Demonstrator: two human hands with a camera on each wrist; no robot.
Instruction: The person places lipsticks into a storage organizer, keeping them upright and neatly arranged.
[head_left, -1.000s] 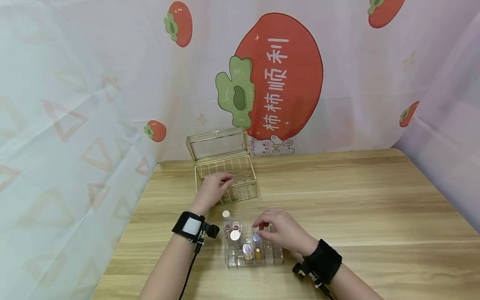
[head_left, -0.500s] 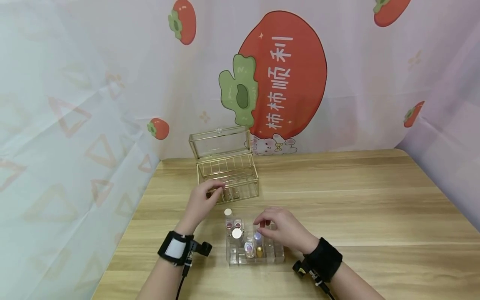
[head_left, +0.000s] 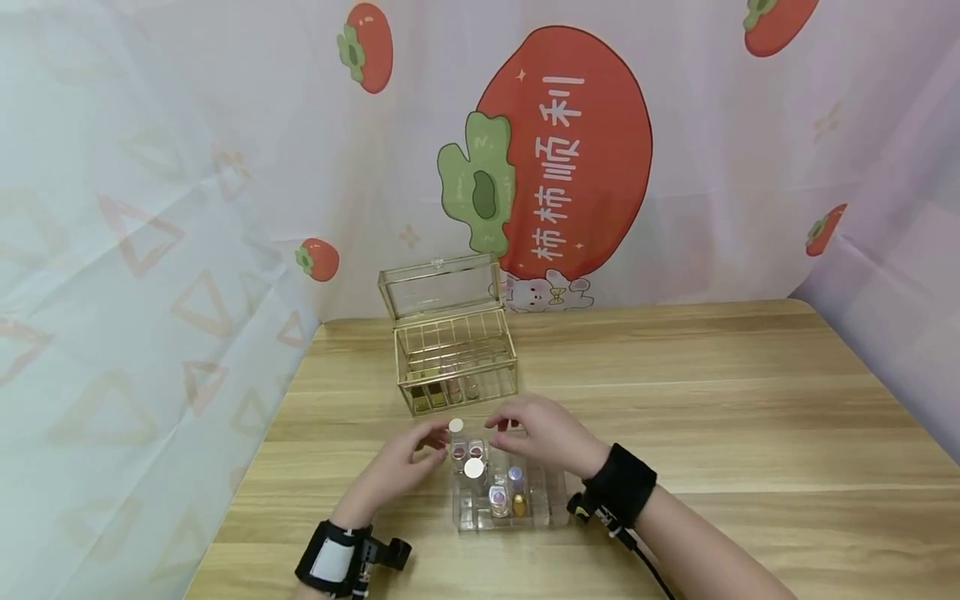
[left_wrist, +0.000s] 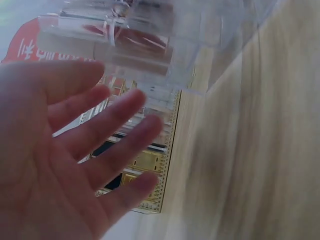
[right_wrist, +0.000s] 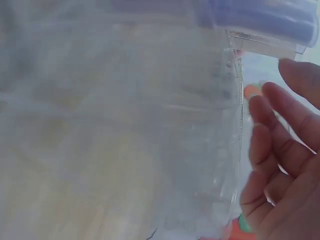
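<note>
My left hand is beside the left edge of a clear acrylic organizer, fingers relaxed and holding nothing. Its palm shows bare in the left wrist view. Above the organizer's back edge hovers my right hand, its fingers loosely bent with nothing between them. Lipstick-like tubes stand in the organizer: two with white round tops, two with dark red tops, a clear square one, one with a lilac cap and a gold one.
Behind the organizer stands a gold-framed glass box with its lid raised. Several tubes, some black and gold, sit in its front row. A printed curtain rises behind the wooden table.
My left hand has come away from the glass box, down toward the organizer's left side. My right hand has shifted left and slightly farther back above the organizer.
</note>
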